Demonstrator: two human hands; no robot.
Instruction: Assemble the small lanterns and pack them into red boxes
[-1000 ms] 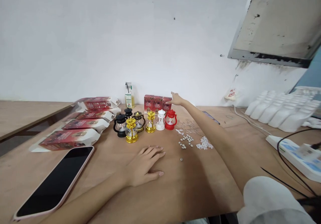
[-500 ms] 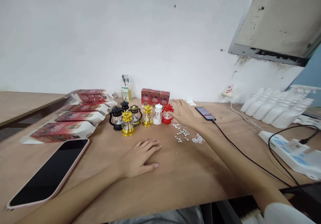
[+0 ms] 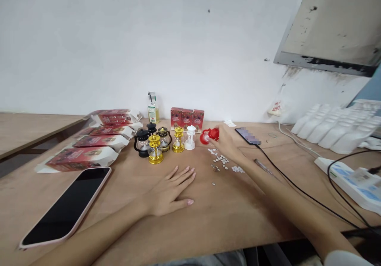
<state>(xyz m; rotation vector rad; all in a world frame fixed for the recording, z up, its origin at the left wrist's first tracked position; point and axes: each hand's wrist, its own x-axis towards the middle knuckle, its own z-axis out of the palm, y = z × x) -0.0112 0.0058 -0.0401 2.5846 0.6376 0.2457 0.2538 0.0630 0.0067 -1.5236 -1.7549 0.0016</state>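
Note:
My right hand (image 3: 224,142) grips a small red lantern (image 3: 209,135), which is tipped on its side at the back of the table. My left hand (image 3: 169,190) lies flat on the brown tabletop, fingers spread, holding nothing. Left of the red lantern stands a white lantern (image 3: 189,137). Beside that are a gold lantern (image 3: 178,139) and another gold one (image 3: 155,150) closer to me. Black lanterns (image 3: 142,143) and a black-and-gold one (image 3: 164,139) stand behind. Between my hands lie several button cells (image 3: 222,160) and white paper bits (image 3: 238,169).
Red printed boxes (image 3: 79,158) lie at the left, near a large phone (image 3: 67,206). Three small red boxes (image 3: 187,119) and a bottle (image 3: 153,113) stand by the wall. Rightward are a smaller phone (image 3: 247,136), a screwdriver (image 3: 263,166), a power strip (image 3: 351,182) and white plastic pieces (image 3: 336,127).
My right hand has closed on the red lantern, moved it slightly right, away from the white one, and tipped it over. My left hand stays flat on the table.

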